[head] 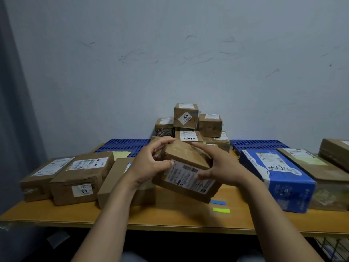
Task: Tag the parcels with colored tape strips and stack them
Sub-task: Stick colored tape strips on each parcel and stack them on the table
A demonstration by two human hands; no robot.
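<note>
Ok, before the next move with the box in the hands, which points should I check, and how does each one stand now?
1. Grip: ok. Left hand and right hand hold the parcel by its sides.
2. Parcel level: not ok, it is tilted.
3. Strips ready: ok. Blue strip and yellow-green strip lie on the table near its front edge.
4. Free hand for a strip: not ok, both are busy.
5. Tag already on this parcel: cannot tell; none on the faces that show.
6. Stack at the wall steady: cannot tell.
</note>
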